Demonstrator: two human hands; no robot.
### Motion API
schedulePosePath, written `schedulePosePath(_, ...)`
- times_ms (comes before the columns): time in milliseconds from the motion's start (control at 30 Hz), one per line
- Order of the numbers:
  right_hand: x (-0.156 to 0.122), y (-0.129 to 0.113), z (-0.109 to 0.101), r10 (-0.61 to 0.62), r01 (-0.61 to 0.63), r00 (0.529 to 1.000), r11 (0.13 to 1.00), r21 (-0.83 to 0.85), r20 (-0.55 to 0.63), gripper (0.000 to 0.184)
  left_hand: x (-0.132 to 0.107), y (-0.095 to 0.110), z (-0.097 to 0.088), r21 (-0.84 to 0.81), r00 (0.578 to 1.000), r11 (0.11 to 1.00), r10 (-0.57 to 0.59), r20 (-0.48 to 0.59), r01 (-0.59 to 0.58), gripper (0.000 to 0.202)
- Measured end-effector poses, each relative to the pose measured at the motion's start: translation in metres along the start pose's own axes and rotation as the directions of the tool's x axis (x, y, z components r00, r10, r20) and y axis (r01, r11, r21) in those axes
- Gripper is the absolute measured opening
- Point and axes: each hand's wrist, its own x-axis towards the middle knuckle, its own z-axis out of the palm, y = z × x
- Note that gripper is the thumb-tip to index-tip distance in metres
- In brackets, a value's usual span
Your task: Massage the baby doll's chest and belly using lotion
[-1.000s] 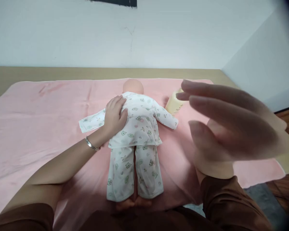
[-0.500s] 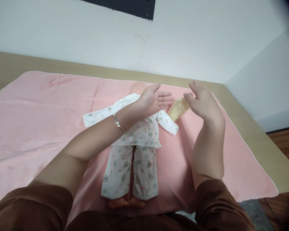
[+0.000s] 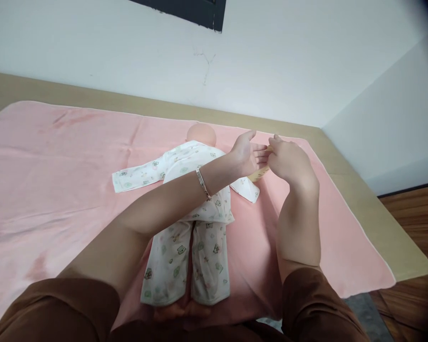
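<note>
A baby doll (image 3: pixel 190 209) in white printed pyjamas lies face down on a pink blanket (image 3: pixel 57 180), head away from me. My left hand (image 3: pixel 248 156), with a bracelet on the wrist, reaches across the doll's back, palm up and fingers spread. My right hand (image 3: pixel 288 160) has its fingers curled over a pale yellow bottle (image 3: pixel 259 175) lying beside the doll's right sleeve. The two hands meet over the bottle, which they mostly hide.
The blanket covers a tan table (image 3: pixel 374 218) set against a white wall (image 3: pixel 271 61). The table's right edge drops to a wooden floor (image 3: pixel 413 218). A dark frame (image 3: pixel 196 12) hangs high on the wall.
My left hand left the doll's shoulder and swung right across its back. My right hand dropped from near the camera onto the bottle. The two hands now touch.
</note>
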Motion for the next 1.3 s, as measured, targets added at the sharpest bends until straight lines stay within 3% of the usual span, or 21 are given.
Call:
schedulePosePath(200, 0.0, -0.006, -0.001, 0.035, -0.036, 0.999, 0.999, -0.036, -0.019, 0.03, -0.017, -0.008, -0.016, -0.008, 0.998, 0.998, -0.058, -0.009, 0.058, 0.07)
schedulePosePath(433, 0.0, -0.005, 0.002, 0.073, -0.074, 0.996, 0.997, -0.017, -0.045, 0.038, -0.078, -0.014, -0.046, 0.045, 0.993, 0.993, -0.114, 0.037, 0.112, 0.072)
schedulePosePath(667, 0.006, -0.002, 0.005, 0.152, -0.152, 0.983, 0.988, 0.007, -0.102, 0.032, -0.129, 0.0, -0.058, 0.011, 0.997, 0.997, -0.077, -0.024, 0.077, 0.062)
schedulePosePath(800, 0.009, 0.003, 0.008, 0.165, -0.162, 0.983, 0.986, 0.046, -0.085, 0.03, -0.143, 0.006, -0.065, -0.004, 0.999, 1.0, -0.024, 0.024, 0.024, 0.054)
schedulePosePath(967, 0.007, 0.009, 0.011, 0.162, -0.151, 0.984, 0.978, 0.144, -0.069, 0.03, -0.158, 0.013, -0.069, 0.009, 1.0, 1.0, 0.017, -0.01, -0.017, 0.047)
schedulePosePath(1167, 0.008, 0.008, 0.012, 0.132, -0.122, 0.989, 0.984, 0.132, -0.068, 0.023, -0.172, 0.024, -0.068, -0.01, 0.999, 0.999, 0.049, -0.02, -0.049, 0.041)
schedulePosePath(1300, 0.008, 0.003, 0.016, 0.026, -0.01, 0.991, 0.992, 0.122, -0.131, 0.021, -0.174, 0.029, -0.07, -0.026, 0.997, 0.997, 0.071, -0.023, -0.071, 0.039)
